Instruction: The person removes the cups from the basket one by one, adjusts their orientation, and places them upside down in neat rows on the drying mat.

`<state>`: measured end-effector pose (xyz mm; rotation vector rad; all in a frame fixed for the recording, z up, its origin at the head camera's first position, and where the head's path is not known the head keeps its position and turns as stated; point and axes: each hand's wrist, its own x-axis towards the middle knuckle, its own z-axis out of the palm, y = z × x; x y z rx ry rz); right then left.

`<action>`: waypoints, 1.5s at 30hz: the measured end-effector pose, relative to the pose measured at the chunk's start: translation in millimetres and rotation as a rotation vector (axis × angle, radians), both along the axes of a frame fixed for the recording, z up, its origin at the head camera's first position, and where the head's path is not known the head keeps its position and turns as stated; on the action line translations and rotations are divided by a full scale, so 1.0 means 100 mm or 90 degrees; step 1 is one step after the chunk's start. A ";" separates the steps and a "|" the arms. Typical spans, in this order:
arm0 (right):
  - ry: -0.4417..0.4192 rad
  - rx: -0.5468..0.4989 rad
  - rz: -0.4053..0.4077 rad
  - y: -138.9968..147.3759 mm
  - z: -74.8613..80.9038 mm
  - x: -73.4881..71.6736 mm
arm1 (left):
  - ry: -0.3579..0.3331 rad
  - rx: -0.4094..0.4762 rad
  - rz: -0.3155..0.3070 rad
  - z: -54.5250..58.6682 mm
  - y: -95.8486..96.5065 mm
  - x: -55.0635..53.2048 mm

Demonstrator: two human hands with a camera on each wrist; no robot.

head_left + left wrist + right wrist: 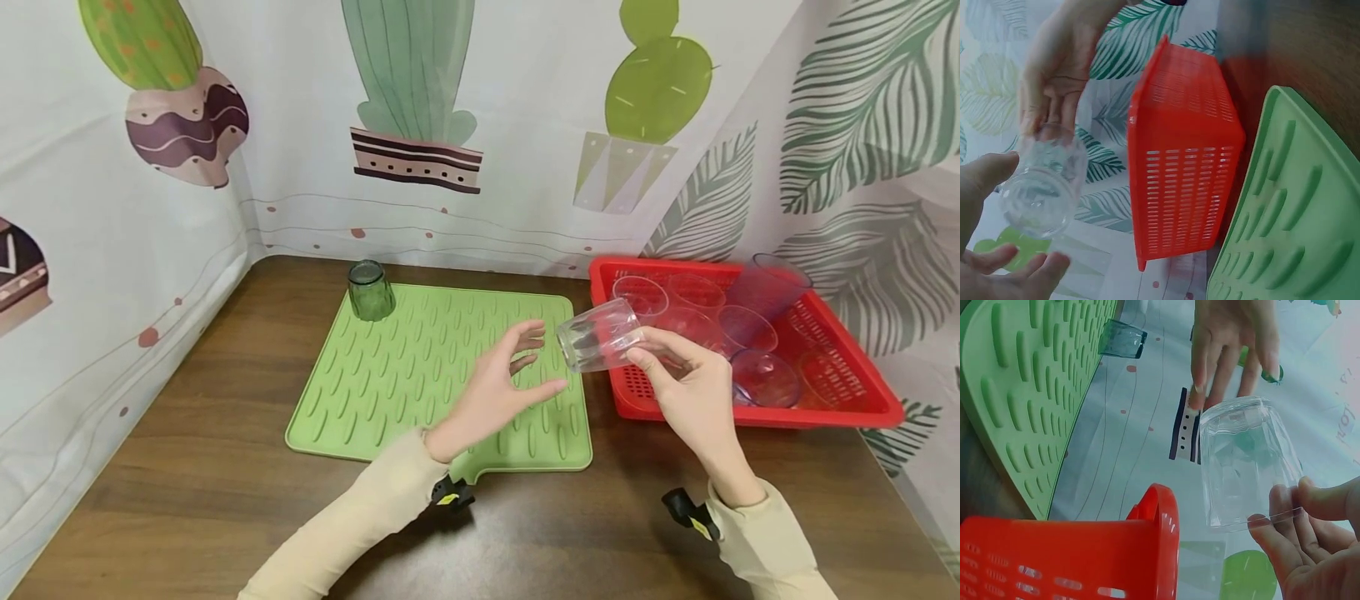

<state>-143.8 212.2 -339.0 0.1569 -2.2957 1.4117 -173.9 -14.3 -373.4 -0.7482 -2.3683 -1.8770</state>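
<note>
My right hand point(693, 387) pinches a clear drinking glass point(600, 336) by its rim, thumb on one side and fingers on the other. The glass lies tilted on its side in the air, its base pointing left. Facing that base is my left hand point(498, 387), thumb and fingers spread apart, with a gap to the glass in the head view. In the right wrist view the clear glass point(1247, 465) hangs between the two hands. Below the left hand lies a green ridged drying mat point(420, 367). A dark green glass point(371, 292) stands upside down on its far left corner.
A red plastic basket point(825, 417) at the right holds several clear and tinted glasses, including a tall bluish one point(768, 292). Its left wall stands close to the mat. The wooden table point(187, 400) meets a printed cloth point(525, 225) at the back.
</note>
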 end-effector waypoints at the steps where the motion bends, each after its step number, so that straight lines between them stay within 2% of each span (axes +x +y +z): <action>1: -0.001 -0.002 0.003 0.00 0.00 0.00 | 0.031 -0.010 0.007 -0.01 0.02 0.00; 5: -0.003 0.000 0.006 -0.02 0.00 0.01 | 0.139 -0.035 0.030 -0.04 0.10 0.00; 8: -0.008 0.002 0.006 -0.03 0.00 0.02 | 0.180 -0.024 0.038 -0.06 0.15 0.00; 10: -0.008 0.001 0.012 -0.04 0.00 0.03 | 0.190 -0.008 0.040 -0.07 0.17 0.00; 15: -0.010 0.000 0.024 -0.06 0.01 0.04 | 0.183 0.046 0.030 -0.08 0.21 -0.01; 20: -0.033 0.000 0.037 -0.06 0.01 0.04 | 0.147 0.079 0.020 -0.10 0.18 -0.02; 28: -0.049 -0.024 0.156 -0.06 -0.11 0.00 | 0.105 0.099 0.037 -0.10 0.05 -0.04; 33: -0.041 0.084 0.129 -0.04 -0.21 -0.01 | 0.093 0.130 0.049 -0.08 -0.05 -0.08; 40: 0.087 0.301 0.063 0.00 -0.39 -0.04 | 0.048 0.147 0.073 -0.07 -0.16 -0.14; 45: 0.104 0.408 0.063 0.02 -0.50 -0.01 | 0.042 0.150 0.085 -0.07 -0.23 -0.16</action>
